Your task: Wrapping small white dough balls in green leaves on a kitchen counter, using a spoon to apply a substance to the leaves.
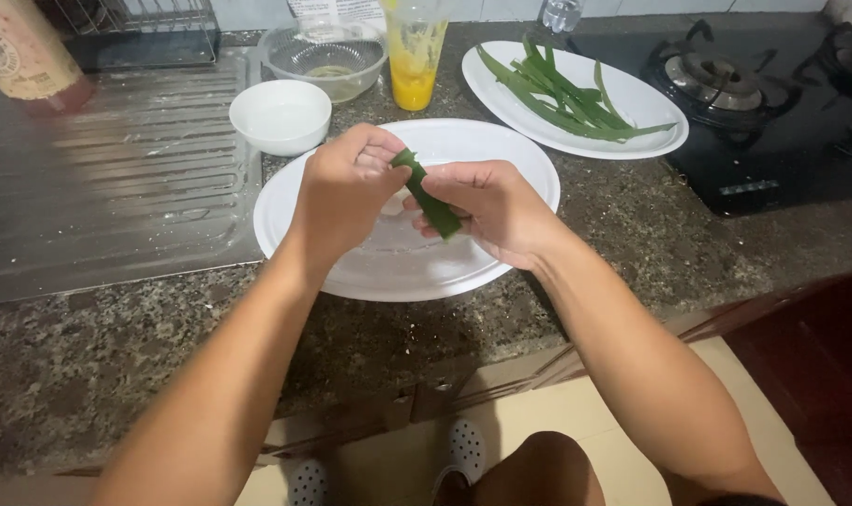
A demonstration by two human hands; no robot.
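Note:
Both of my hands hold one folded green leaf strip [437,208] over a large white oval plate [304,187]. My left hand [343,187] pinches the strip's upper end between thumb and fingers. My right hand [489,208] grips its lower part, with the leaf running diagonally between the two hands. The plate underneath holds nothing that I can see.
A second white oval plate [651,103] at the back carries several long green leaves [562,94]. A small white bowl [280,114], a clear glass bowl [325,58] and a plastic cup with yellow liquid [414,58] stand behind. Metal sink drainboard [107,178] left, black gas stove [754,112] right.

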